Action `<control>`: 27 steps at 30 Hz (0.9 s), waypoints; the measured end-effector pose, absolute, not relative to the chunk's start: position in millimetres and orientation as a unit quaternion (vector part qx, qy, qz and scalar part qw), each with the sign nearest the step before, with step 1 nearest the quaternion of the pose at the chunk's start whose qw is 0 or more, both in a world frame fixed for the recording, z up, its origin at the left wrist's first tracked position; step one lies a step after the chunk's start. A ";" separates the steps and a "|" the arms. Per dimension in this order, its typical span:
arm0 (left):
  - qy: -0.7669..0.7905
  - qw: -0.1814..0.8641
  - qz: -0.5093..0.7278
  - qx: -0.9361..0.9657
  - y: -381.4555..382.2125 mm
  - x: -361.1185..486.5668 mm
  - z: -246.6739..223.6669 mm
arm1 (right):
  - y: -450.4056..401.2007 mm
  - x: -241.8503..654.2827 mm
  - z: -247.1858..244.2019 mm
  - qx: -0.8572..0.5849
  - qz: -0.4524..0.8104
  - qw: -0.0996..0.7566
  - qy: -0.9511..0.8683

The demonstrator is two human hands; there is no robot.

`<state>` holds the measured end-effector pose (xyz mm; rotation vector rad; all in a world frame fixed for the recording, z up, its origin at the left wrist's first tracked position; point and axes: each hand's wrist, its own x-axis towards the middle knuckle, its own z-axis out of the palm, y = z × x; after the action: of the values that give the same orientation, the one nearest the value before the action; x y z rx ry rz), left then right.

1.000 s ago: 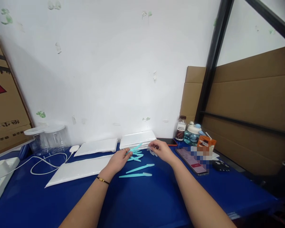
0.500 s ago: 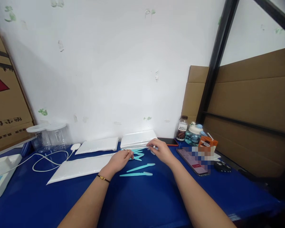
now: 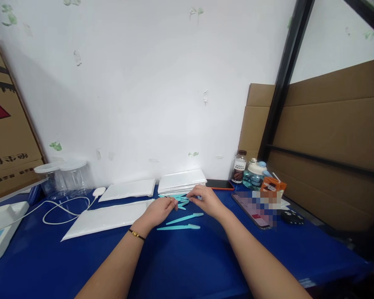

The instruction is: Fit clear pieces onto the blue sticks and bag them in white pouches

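Several turquoise eyebrow razors (image 3: pixel 181 203) lie in a loose pile between my hands, partly covered by the fingers. Two more razors, an upper one (image 3: pixel 184 218) and a lower one (image 3: pixel 178 227), lie apart on the blue table (image 3: pixel 187 261), nearer to me. My left hand (image 3: pixel 161 211) is closed at the pile's left side, its fingertips curled together; what they hold, if anything, is hidden. From the right, my right hand (image 3: pixel 208 201) pinches with thumb and forefinger at the end of a razor in the pile.
Behind the pile stands a stack of white padded envelopes (image 3: pixel 182 181); more envelopes (image 3: pixel 109 219) lie left. On the right are a phone (image 3: pixel 252 211), an orange drink carton (image 3: pixel 271 187), a bottle (image 3: pixel 238 168) and black keys (image 3: pixel 292 217). A white cable (image 3: pixel 60 203) loops at left.
My right hand has moved a little left, towards the razor pile. My left hand has hardly shifted, and the two separate razors lie as before.
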<state>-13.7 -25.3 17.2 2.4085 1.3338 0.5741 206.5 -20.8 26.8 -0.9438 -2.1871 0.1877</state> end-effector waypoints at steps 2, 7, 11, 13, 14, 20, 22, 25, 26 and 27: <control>0.459 0.160 0.194 0.852 -25.7 -12.2 16.2 | -20.7 206.1 25.9 -0.370 0.084 0.359 -0.853; 0.490 0.081 0.179 0.849 -21.5 -17.2 12.2 | -14.8 215.1 15.8 -0.420 0.210 0.281 -0.837; 0.532 0.029 0.140 0.835 -13.3 -26.6 6.1 | -5.6 232.4 12.1 -0.445 0.266 0.240 -0.821; 0.539 0.030 0.119 0.833 -10.0 -29.1 3.1 | -0.1 243.6 12.8 -0.491 0.203 0.288 -0.797; 0.540 0.033 0.112 0.833 -8.9 -29.6 2.0 | 2.7 248.9 12.7 -0.521 0.162 0.308 -0.780; 0.538 0.005 0.128 0.833 -8.0 -28.0 0.8 | 15.0 254.6 -3.3 -0.624 0.060 0.234 -0.743; 0.539 -0.001 0.141 0.831 -8.2 -27.9 1.5 | 16.9 248.4 -10.5 -0.629 0.045 0.203 -0.749; 0.534 -0.002 0.165 0.829 -8.1 -28.0 2.5 | 18.4 241.1 -16.8 -0.642 0.015 0.172 -0.747; 0.531 -0.001 0.172 0.830 -8.1 -28.1 2.6 | 18.5 240.1 -17.4 -0.648 0.008 0.167 -0.743; 0.527 0.001 0.178 0.831 -8.1 -28.1 2.6 | 18.4 239.8 -17.4 -0.653 0.003 0.168 -0.739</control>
<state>-28.1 -8.1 2.6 2.6103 1.6544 0.5586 239.8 18.4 -17.4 -1.8561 -2.1007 0.0079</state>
